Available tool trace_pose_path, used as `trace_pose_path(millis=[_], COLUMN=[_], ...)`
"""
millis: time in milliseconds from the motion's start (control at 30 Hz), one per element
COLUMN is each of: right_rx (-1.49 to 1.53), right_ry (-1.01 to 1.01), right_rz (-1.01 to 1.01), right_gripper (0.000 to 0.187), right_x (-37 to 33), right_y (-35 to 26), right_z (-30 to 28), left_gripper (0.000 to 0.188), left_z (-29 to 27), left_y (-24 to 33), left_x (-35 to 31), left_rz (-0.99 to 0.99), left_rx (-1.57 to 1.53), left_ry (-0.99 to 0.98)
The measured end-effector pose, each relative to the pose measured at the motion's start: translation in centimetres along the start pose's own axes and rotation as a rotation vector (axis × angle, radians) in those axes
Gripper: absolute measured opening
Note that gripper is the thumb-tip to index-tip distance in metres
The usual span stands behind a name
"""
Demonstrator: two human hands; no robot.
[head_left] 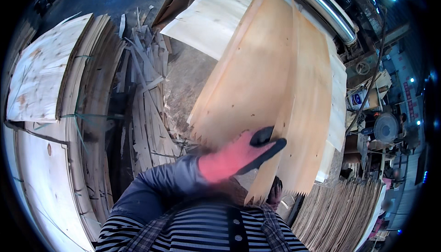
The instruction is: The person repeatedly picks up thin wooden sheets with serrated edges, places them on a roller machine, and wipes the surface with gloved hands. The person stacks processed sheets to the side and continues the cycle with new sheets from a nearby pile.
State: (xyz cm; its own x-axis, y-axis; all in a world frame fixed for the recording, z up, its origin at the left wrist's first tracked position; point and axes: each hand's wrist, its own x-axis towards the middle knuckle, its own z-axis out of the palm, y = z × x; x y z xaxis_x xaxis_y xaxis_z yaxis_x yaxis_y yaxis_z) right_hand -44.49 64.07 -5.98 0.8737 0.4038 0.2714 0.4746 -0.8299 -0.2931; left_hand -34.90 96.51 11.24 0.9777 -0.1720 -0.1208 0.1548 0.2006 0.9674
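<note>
My left hand (236, 155), in a pink glove with black fingers, reaches across to the right. Its thumb and fingers close on the left edge of a narrow wood veneer strip (284, 114). The strip runs lengthwise over a wide tan veneer sheet (252, 63), and its jagged lower end hangs near my body. Another tan veneer piece (314, 100) lies along the strip's right side. My right hand (275, 192), also gloved, is beside the strip's lower end. Veneer hides most of it, so its grip does not show.
Paler veneer sheets (211, 17) lie beneath and beyond. A shiny metal roller (321, 6) crosses the far right. Tied veneer stacks (46, 68) and scrap strips (144, 109) stand left. Another veneer stack (340, 210) is at lower right, with a round fan-like object (386, 128) beyond.
</note>
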Motion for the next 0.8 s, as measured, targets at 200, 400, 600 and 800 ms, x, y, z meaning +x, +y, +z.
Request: trace_pose_path(millis=[200,400,600,800], right_rx=[-0.054,-0.212,-0.284,-0.368], right_ry=[0.301,0.185,0.162,0.152], right_rz=[-0.008,-0.106,-0.201,-0.061], right_gripper=[0.049,0.041,0.043,0.052], right_x=[4.9,17.1,29.0,38.7], right_y=[-0.2,4.0,10.7,16.8], right_z=[-1.8,-2.9,0.2,5.1], left_gripper=[0.034,0.038,0.045,0.076], left_z=[-4.9,-11.1,-9.9,-8.9], left_y=[-1.5,-10.2,-15.4,-17.5], left_x=[2.7,6.2,3.2,4.5], left_rz=[-0.058,0.158,0.245,-0.102], left_rx=[-0.772,0.174,0.902,1.238], left_ry=[0.143,0.281,0.666,0.657])
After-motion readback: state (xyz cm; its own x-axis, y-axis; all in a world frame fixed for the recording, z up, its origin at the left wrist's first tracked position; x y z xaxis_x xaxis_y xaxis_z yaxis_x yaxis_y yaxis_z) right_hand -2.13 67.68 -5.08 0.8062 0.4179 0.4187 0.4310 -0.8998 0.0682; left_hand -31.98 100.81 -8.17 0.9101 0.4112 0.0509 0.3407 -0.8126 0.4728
